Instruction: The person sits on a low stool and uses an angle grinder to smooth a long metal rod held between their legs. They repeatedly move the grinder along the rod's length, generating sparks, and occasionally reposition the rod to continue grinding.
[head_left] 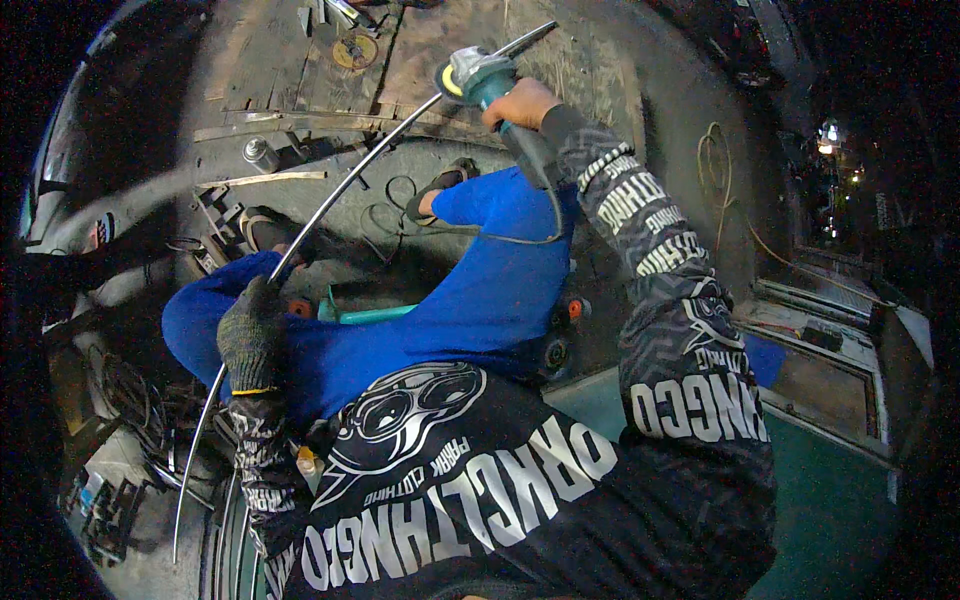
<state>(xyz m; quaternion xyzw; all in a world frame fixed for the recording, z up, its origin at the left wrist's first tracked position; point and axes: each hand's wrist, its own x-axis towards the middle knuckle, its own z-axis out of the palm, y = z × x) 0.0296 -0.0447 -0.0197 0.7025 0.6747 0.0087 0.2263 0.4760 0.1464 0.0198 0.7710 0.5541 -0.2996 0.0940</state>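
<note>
My left hand (252, 340), in a dark grey knit glove, is closed around a long, thin, slightly curved metal rod (358, 172). The rod runs from the lower left, over my left knee, up to the far right. My bare right hand (525, 104) grips a teal angle grinder (490, 84) near the rod's far part. Its grey head and yellowish disc lie against or just over the rod; whether they touch I cannot tell. The grinder's body points back toward my right knee, and its cord (540, 240) loops down across my blue trouser leg.
A spray can (259, 154) and a wooden strip (262, 179) lie beyond my feet. Farther off, a round yellow disc (355, 50) rests on worn boards (430, 45). A wheeled teal seat frame (378, 314) is beneath me. Metal scraps (115, 515) are at left, a cable (716, 165) at right.
</note>
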